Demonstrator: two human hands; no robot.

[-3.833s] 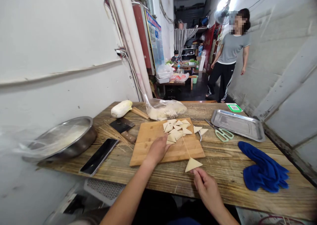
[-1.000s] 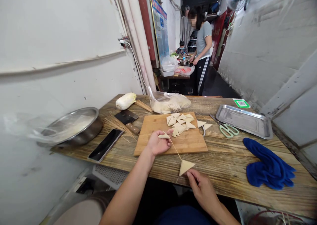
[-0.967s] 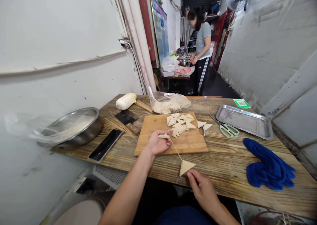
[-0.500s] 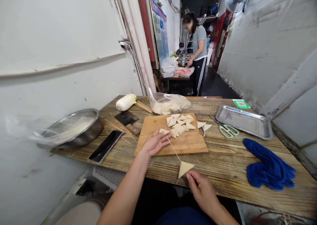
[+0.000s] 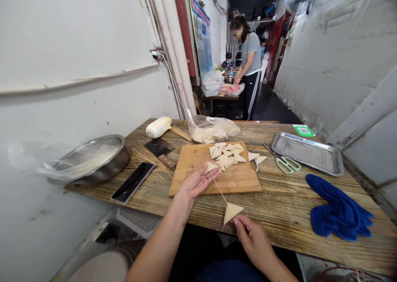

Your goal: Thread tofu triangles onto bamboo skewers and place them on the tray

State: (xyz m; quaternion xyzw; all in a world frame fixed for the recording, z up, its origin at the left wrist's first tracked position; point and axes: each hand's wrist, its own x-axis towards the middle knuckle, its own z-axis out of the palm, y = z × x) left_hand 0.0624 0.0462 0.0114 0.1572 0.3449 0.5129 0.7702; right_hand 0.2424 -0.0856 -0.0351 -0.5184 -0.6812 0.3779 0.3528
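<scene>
My right hand point(image 5: 252, 237) pinches the lower end of a thin bamboo skewer point(image 5: 218, 187) at the table's near edge. One pale tofu triangle point(image 5: 232, 212) is threaded low on the skewer. My left hand point(image 5: 196, 182) holds a second tofu triangle point(image 5: 210, 167) at the skewer's upper tip, over the wooden cutting board point(image 5: 198, 170). A loose pile of tofu triangles point(image 5: 227, 154) lies on the board's far end.
A steel bowl point(image 5: 93, 160), phone point(image 5: 133, 182), cleaver point(image 5: 159, 149), loose skewers point(image 5: 145, 156) and a white radish point(image 5: 159, 127) lie left. A plastic bag point(image 5: 214, 130) sits behind the board. Scissors point(image 5: 283, 163), a steel tray point(image 5: 307, 153) and blue cloth point(image 5: 338, 209) lie right. A person point(image 5: 249, 67) stands in the corridor.
My left hand picked a triangle from the pile and brought it to the skewer's tip, turning it in the fingers. The person in the corridor walked away to the far table.
</scene>
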